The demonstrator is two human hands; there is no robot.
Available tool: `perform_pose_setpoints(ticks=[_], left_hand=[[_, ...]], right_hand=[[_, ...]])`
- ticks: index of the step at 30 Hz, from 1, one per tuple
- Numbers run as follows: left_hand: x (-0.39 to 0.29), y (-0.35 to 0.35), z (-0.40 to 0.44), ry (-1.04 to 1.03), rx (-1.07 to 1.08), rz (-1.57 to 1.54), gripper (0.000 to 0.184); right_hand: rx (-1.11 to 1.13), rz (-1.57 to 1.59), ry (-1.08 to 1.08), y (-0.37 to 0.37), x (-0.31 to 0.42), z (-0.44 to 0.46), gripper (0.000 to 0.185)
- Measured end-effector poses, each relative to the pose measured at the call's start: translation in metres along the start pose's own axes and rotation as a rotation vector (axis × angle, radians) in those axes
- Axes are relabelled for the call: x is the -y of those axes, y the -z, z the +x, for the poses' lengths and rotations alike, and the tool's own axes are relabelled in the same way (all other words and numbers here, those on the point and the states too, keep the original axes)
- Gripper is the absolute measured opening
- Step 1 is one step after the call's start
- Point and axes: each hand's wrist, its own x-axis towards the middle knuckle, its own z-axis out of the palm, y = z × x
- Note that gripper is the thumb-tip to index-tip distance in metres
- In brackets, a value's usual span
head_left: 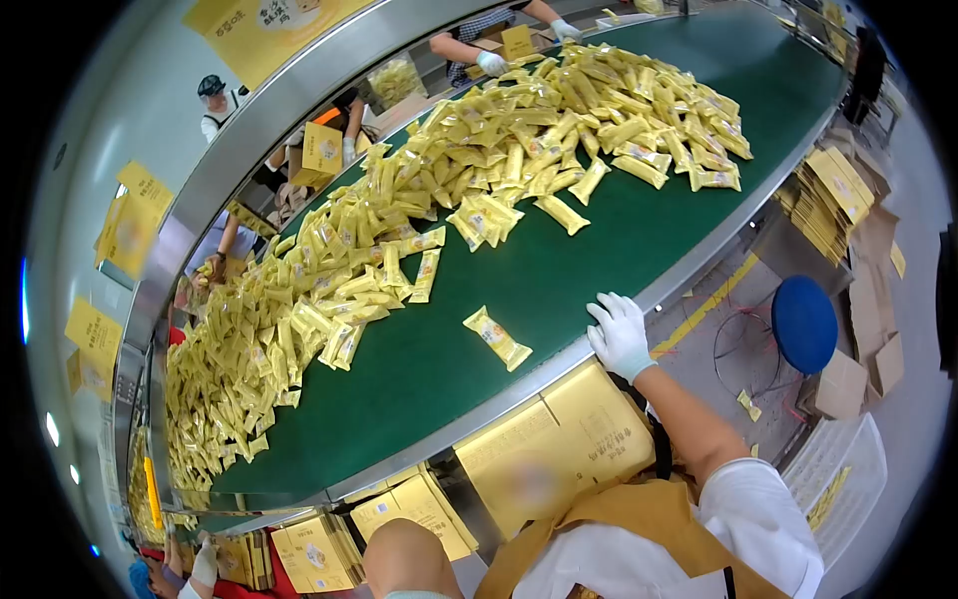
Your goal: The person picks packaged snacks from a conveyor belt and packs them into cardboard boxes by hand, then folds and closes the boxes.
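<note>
Your right hand is palm down on the metal rail at the near edge of the belt, fingers extended and slightly apart, gripping nothing. The lone packet lies flat on the green belt, to the left of those fingers and apart from them. Its long axis slants from far left to near right, so its near end points towards the rail. Of your two hands, only the right shows near it; your left hand is out of view, so you cannot tell what its fingers do.

Beyond the packet, a long heap of packets covers the far side of the belt. Below the rail, close to you, lie yellow cartons, their contents not readable from here. At near right, a translucent white bin has some packets inside. Across the belt, a co-worker's gloved hand is beside the heap, and a clear container there holds more packets.
</note>
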Motion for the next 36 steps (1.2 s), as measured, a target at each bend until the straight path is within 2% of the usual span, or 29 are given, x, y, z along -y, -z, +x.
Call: perform_pose_setpoints(ticks=[5,12,36], left_hand=[[0.011,-0.009,0.008,-0.035,0.009,-0.034,0.034],[0.021,-0.02,0.015,-0.034,0.013,-0.023,0.035],[0.031,-0.025,0.024,-0.091,0.048,-0.092,0.036]], right_hand=[[0.042,0.008,0.054,0.002,-0.009,-0.004,0.041],[0.086,-0.067,0.001,-0.005,-0.005,-0.011,0.043],[0.083,-0.06,0.004,-0.002,-0.001,-0.021,0.046]])
